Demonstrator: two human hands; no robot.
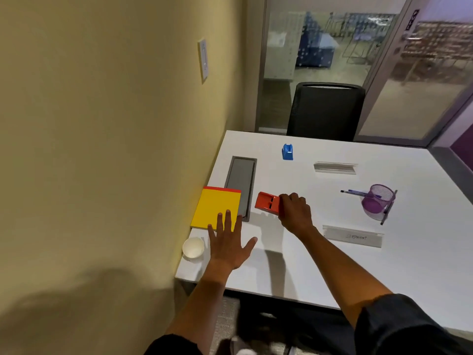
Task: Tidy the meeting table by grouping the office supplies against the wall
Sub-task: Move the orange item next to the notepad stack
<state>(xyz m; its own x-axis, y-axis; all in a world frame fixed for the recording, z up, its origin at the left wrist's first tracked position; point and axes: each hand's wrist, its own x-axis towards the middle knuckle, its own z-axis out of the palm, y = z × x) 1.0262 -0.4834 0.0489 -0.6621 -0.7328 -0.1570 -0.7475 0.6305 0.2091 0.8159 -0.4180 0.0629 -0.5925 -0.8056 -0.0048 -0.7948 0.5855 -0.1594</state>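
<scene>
Supplies are lying scattered on the counter (320,265); right hand (294,213) is gripping the orange dispenser (267,203), which should be slid toward nine o'clock beside the yellow pad (217,208), where left hand (227,242) is resting spread.

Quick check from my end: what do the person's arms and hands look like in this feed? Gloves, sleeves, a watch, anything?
Both hands are bare: no gloves, and no rings or watch that I can make out on the left hand or the right hand. The forearms are uncovered too. Dark sleeves, black or close to it, are pushed up around the elbows on both arms. No markings are visible on the fabric.
</scene>
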